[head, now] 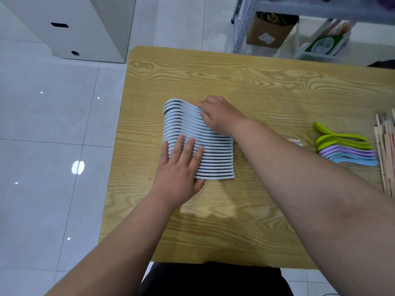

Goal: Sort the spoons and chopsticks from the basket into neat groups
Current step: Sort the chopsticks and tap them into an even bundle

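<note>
A tight row of several pale blue spoons lies on its side on the wooden table, bowls to the left and handles to the right. My left hand rests flat with spread fingers on the near left part of the row. My right hand presses its curled fingers against the far end of the row. To the right lies a smaller group of green, purple and blue spoons. Wooden chopsticks lie at the right edge of the view. No basket is visible on the table.
The table's left edge drops to a white tiled floor. A white cabinet stands at the far left. Behind the table is a metal shelf with a cardboard box and a white crate.
</note>
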A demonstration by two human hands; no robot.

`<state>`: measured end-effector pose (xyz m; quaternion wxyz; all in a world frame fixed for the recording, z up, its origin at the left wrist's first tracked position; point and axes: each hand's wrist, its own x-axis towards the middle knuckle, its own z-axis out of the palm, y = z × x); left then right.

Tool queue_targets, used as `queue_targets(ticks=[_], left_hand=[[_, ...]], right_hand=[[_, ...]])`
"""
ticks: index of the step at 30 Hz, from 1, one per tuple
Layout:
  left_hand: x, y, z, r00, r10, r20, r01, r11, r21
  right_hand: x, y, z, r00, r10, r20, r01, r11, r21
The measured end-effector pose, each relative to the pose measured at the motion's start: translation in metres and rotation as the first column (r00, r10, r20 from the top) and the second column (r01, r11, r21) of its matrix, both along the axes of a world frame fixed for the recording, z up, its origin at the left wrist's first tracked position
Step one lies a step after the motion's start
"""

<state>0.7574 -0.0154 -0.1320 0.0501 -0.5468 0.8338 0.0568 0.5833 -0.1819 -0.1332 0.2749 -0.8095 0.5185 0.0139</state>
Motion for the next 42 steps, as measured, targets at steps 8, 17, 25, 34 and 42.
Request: queue_targets(ticks=[8, 17, 25, 34, 42], left_hand=[[0.0, 0.0, 0.002, 1.0, -0.008, -0.021, 0.007, 1.0, -0.011], [0.001, 0.0, 0.003, 1.0, -0.013, -0.004, 0.013, 1.0, -0.01], [0.002, -0.001, 0.001, 0.999, -0.033, -0.012, 0.032, 0.999, -0.012], [0.002, -0.001, 0.002, 0.999, -0.044, -0.017, 0.044, 0.999, -0.013], [-0.001, -0.005, 0.01, 0.996, -0.056, -0.065, 0.054, 0.998, -0.032]], right_hand=[[-0.002, 0.004, 0.001, 0.999, -0.002, -0.045, -0.001, 0.998, -0.056], [-0.003, 0.009, 0.003, 0.997, -0.022, -0.078, 0.015, 0.996, -0.091], [-0.005, 0.008, 0.006, 0.992, -0.027, -0.123, 0.015, 0.996, -0.093], [-0.008, 0.009, 0.006, 0.992, -0.019, -0.122, 0.009, 0.997, -0.076], [-0.023, 0.05, 0.007, 0.992, -0.056, -0.111, 0.038, 0.986, -0.163]])
